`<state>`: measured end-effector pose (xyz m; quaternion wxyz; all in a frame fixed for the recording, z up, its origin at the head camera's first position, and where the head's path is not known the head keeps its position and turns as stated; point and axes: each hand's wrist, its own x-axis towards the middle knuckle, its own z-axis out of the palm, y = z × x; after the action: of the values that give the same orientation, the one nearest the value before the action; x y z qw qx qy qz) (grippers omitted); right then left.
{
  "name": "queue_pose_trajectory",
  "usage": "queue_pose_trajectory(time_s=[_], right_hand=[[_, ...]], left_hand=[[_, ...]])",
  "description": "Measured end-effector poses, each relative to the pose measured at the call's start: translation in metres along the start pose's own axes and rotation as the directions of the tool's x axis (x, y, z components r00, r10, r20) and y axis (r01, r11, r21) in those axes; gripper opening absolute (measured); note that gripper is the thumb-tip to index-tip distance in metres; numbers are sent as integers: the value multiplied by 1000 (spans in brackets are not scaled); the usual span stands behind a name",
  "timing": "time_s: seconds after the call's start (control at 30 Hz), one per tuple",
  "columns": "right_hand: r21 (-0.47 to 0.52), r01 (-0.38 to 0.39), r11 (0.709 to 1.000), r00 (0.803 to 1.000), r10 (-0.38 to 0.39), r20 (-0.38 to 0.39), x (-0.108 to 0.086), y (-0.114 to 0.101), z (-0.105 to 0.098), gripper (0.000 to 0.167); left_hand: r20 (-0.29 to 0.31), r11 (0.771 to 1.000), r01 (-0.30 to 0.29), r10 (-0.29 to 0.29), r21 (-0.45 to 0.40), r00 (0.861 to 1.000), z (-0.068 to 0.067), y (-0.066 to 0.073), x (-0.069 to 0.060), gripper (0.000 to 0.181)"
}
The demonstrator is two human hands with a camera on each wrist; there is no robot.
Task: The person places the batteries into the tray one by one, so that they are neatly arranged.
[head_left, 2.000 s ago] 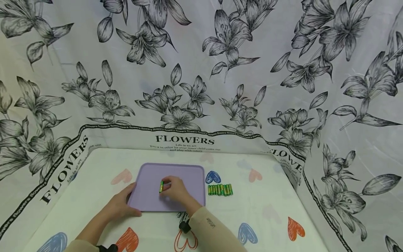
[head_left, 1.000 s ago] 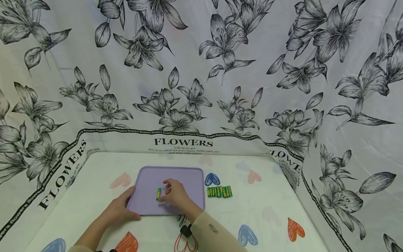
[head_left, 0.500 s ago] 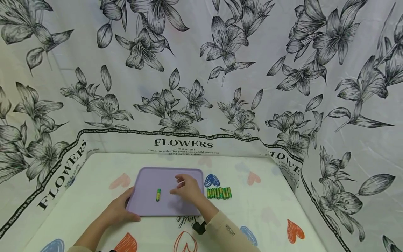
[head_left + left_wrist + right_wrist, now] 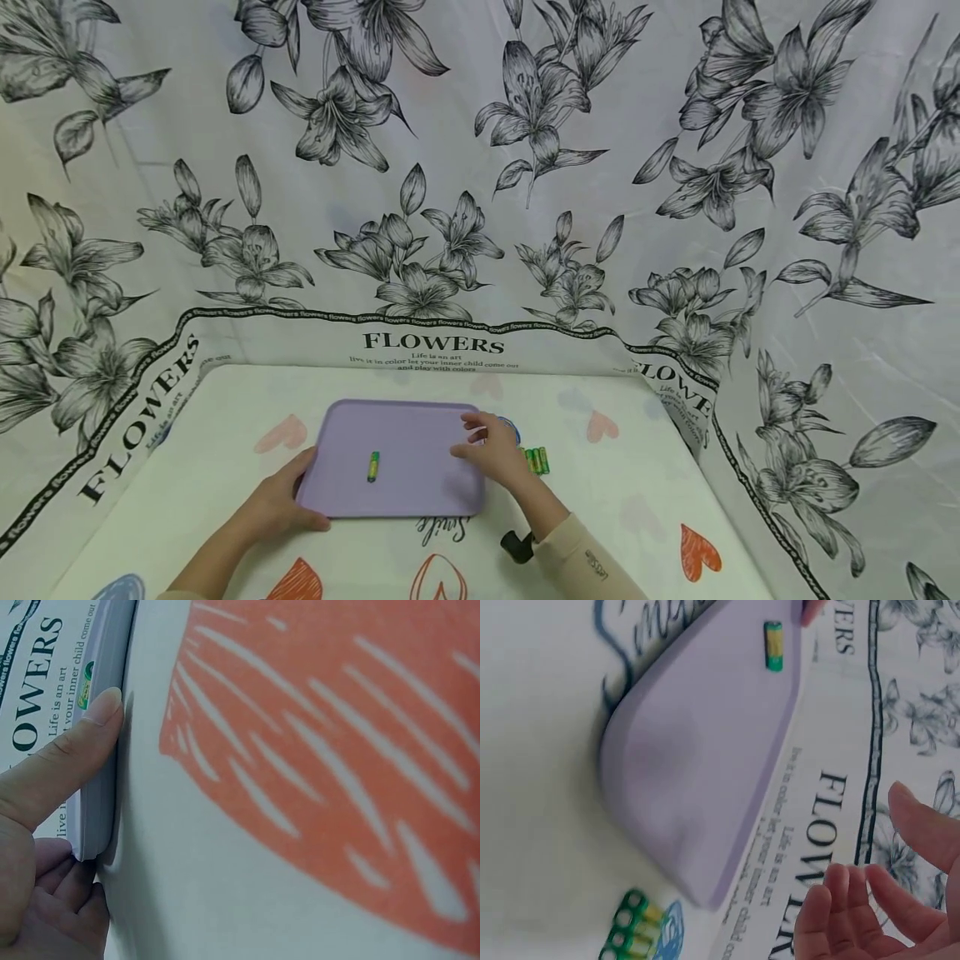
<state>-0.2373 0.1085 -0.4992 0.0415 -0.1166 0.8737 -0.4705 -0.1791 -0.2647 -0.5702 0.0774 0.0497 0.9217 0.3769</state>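
A light purple tray (image 4: pixel 420 458) lies on the table, with a single green and yellow battery (image 4: pixel 373 467) on its left half. My left hand (image 4: pixel 281 500) holds the tray's near left corner; in the left wrist view the thumb (image 4: pixel 82 746) lies along the rim and the fingers curl at the corner. Over the tray's right edge hovers my right hand (image 4: pixel 491 450), loosely bent and holding nothing. Just beyond it is a row of several batteries (image 4: pixel 537 461), partly hidden by that hand in the head view. Their ends (image 4: pixel 634 898) show in the right wrist view.
A white tablecloth (image 4: pixel 600 517) printed with hearts covers the table. Floral curtains (image 4: pixel 420 208) rise at the back and both sides. A black wrist camera (image 4: pixel 516 547) sits at my right sleeve.
My right hand set the battery down on the tray, let go of it, and moved right toward the battery row. My left hand stays at the tray's corner.
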Motion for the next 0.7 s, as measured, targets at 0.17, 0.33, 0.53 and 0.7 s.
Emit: queue_pose_trajectory(time_s=[0.17, 0.33, 0.53, 0.7], right_hand=[[-16, 4, 1000, 1000, -4, -29, -3, 16, -18, 59], [12, -23, 1000, 1000, 23, -19, -7, 34, -39, 58], [-24, -80, 997, 997, 80, 13, -12, 59, -61, 63], [-60, -178, 982, 984, 177, -26, -17, 77, -73, 66]], left_hand=[[-5, 1000, -4, 4, 13, 1000, -1, -1, 0, 140], [-9, 1000, -5, 5, 7, 1000, 1, -1, 0, 140], [-7, 1000, 3, -3, 4, 1000, 1, -1, 1, 141], [20, 999, 43, -43, 7, 999, 0, -1, 1, 144]])
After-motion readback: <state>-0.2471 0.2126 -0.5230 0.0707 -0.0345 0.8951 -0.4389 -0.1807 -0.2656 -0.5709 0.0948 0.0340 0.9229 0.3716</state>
